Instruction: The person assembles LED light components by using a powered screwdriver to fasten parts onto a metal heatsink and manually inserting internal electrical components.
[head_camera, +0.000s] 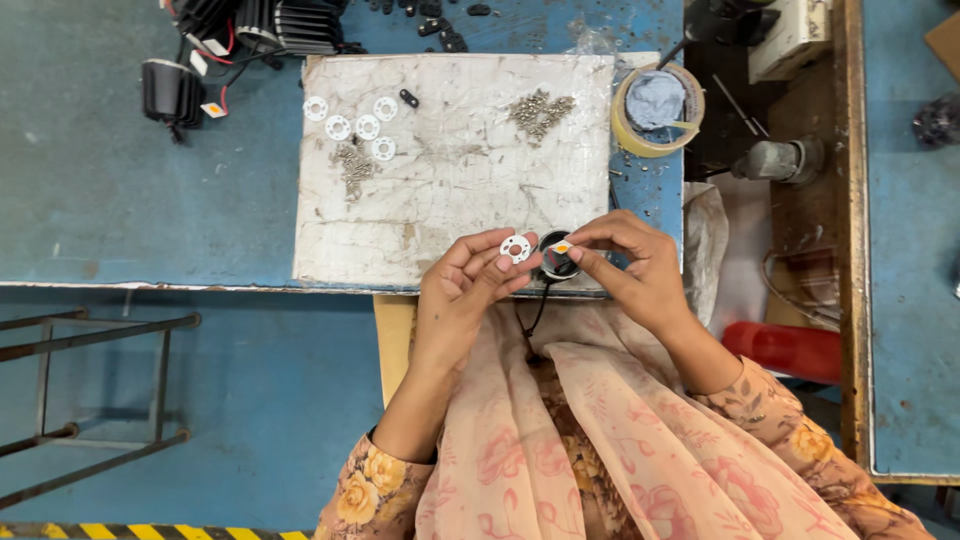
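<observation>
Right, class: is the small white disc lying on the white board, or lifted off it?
Lifted off. The left hand pinches the white disc above the board's near edge; five similar discs lie flat farther back.

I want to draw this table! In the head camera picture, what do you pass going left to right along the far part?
Black finned part → white rings → pile of small screws → tape roll → grey metal tool.

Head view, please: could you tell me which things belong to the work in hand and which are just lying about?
In hand: left hand holding white disc; right hand on black housing; spare discs; screws.

Lying about: tape roll; finned black parts; red object; metal stool.
</observation>
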